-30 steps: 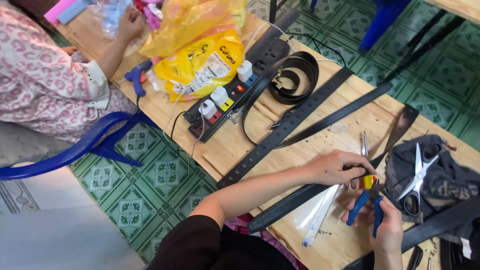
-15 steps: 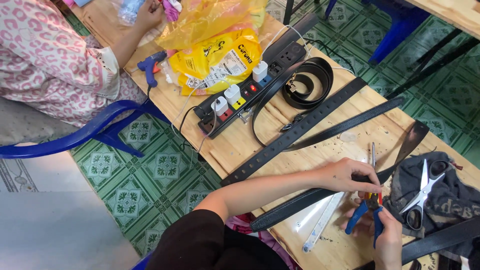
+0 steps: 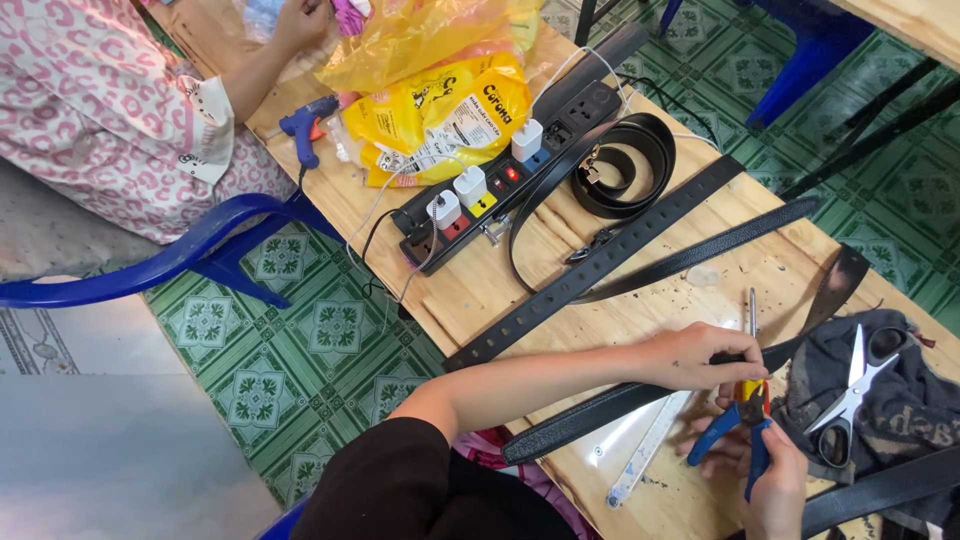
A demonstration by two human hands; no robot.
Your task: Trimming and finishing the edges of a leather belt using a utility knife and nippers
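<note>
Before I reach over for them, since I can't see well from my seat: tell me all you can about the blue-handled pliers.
The pliers have blue grips, a yellow band near the pivot and metal jaws. They stand nearly upright above the wooden table, jaws up, pressed against a black belt strap. The right hand holds the grips from below; the left hand pins the strap beside the jaws. The jaw tips are hidden.

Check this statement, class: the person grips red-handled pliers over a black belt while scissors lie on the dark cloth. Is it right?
Not quite. The head view shows the pliers have blue handles, not red. The rest holds: they are gripped over the black belt, and the scissors lie on the dark cloth.
</note>
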